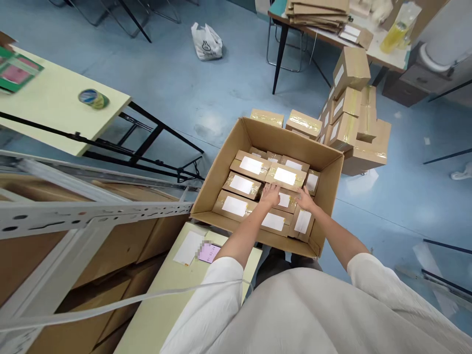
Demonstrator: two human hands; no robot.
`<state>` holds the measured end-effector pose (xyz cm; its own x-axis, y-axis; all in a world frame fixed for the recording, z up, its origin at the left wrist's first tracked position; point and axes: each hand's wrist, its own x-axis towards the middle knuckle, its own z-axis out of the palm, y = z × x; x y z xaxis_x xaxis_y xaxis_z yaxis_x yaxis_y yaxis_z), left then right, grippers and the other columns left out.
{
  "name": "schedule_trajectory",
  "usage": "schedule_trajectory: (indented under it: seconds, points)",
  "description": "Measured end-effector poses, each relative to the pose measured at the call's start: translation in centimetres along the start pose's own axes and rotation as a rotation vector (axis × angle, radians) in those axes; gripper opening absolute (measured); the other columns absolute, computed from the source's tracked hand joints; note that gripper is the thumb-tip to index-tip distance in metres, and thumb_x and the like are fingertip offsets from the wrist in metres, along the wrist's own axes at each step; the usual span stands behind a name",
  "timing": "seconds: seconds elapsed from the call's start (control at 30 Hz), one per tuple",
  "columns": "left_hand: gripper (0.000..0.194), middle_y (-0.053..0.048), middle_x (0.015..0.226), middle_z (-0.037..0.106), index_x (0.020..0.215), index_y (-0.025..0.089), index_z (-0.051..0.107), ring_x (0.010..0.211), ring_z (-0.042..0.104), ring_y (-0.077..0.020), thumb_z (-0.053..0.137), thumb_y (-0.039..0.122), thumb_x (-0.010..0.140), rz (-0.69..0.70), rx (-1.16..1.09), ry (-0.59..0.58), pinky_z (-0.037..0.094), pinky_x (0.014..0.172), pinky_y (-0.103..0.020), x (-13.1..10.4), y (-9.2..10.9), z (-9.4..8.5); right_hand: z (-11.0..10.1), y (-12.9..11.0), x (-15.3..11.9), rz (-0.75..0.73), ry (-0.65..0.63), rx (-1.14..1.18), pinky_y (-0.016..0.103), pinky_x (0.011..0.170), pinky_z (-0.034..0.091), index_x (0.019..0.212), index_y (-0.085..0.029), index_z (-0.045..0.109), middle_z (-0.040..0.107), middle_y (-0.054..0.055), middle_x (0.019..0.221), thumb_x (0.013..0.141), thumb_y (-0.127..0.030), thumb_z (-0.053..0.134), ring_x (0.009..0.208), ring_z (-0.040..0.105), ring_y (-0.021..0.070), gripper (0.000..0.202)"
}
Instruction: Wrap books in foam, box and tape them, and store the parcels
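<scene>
A large open carton (pixel 291 135) holds several small taped boxes with white labels. Inside it, my left hand (pixel 271 194) rests with bent fingers at the near left edge of a labelled box (pixel 295 167). The fingers of my right hand (pixel 304 199) touch that box's near right corner. Between my hands lies another labelled box (pixel 289 202), lower in the carton. On the left side of the carton sit more boxes, one of them a labelled box (pixel 241 185). Whether my fingers grip the box or only press on it is hard to tell.
Stacked cartons (pixel 348 118) stand on the floor beyond the carton's right side. A metal shelf (pixel 92 216) is close on the left. A phone (pixel 208 251) lies on the near table (pixel 158 305). A plastic bag (pixel 207 43) sits on the floor.
</scene>
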<state>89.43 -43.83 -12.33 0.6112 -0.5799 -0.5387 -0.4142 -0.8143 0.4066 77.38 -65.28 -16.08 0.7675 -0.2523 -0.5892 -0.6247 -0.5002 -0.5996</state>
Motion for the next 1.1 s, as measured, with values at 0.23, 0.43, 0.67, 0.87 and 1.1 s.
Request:
schedule_trajectory:
  seconds: [0.23, 0.43, 0.67, 0.87, 1.1]
  points:
    - [0.065, -0.017, 0.181, 0.029, 0.168, 0.022, 0.04, 0.168, 0.028, -0.0325, 0.05, 0.023, 0.103, 0.024, 0.029, 0.042, 0.028, 0.133, -0.056, -4.2, 1.9, -0.4, -1.0, 1.0, -3.0, -0.124, 0.1, 0.012, 0.051, 0.135, 0.029, 0.155, -0.023, 0.058, 0.034, 0.014, 0.176, 0.091, -0.036, 0.066, 0.165, 0.03, 0.034, 0.066]
    - [0.064, -0.019, 0.179, 0.034, 0.165, 0.019, 0.044, 0.166, 0.033, -0.0356, 0.052, 0.023, 0.102, -0.017, 0.009, 0.135, 0.032, 0.132, -0.056, -9.0, 3.0, 0.0, -1.1, 1.5, -5.6, -0.292, 0.114, -0.063, 0.05, 0.128, 0.041, 0.138, -0.024, 0.069, 0.057, 0.012, 0.154, 0.09, -0.029, 0.061, 0.151, 0.048, 0.0297, 0.049]
    - [0.064, -0.02, 0.177, 0.037, 0.165, 0.019, 0.045, 0.164, 0.036, -0.0355, 0.051, 0.023, 0.102, -0.093, -0.068, 0.254, 0.031, 0.132, -0.057, -14.8, 5.9, 2.4, -1.5, 2.2, -9.1, -0.462, 0.034, -0.106, 0.047, 0.115, 0.052, 0.132, -0.022, 0.073, 0.065, 0.013, 0.14, 0.089, -0.024, 0.063, 0.123, 0.066, 0.0274, 0.044]
    - [0.065, -0.019, 0.178, 0.037, 0.167, 0.02, 0.044, 0.164, 0.037, -0.0353, 0.052, 0.022, 0.102, -0.155, -0.117, 0.347, 0.034, 0.131, -0.056, -20.0, 9.5, 5.3, -2.1, 2.5, -12.2, -0.634, -0.045, -0.158, 0.048, 0.113, 0.053, 0.128, -0.02, 0.074, 0.068, 0.013, 0.131, 0.089, -0.021, 0.06, 0.122, 0.066, 0.0278, 0.041]
    - [0.064, -0.017, 0.178, 0.037, 0.168, 0.021, 0.043, 0.164, 0.037, -0.0337, 0.053, 0.026, 0.104, -0.265, -0.169, 0.491, 0.034, 0.132, -0.052, -27.5, 10.7, 7.7, -0.3, -1.5, -15.2, -0.803, -0.166, -0.196, 0.047, 0.112, 0.055, 0.129, -0.017, 0.072, 0.067, 0.015, 0.133, 0.091, -0.024, 0.06, 0.117, 0.067, 0.0268, 0.041]
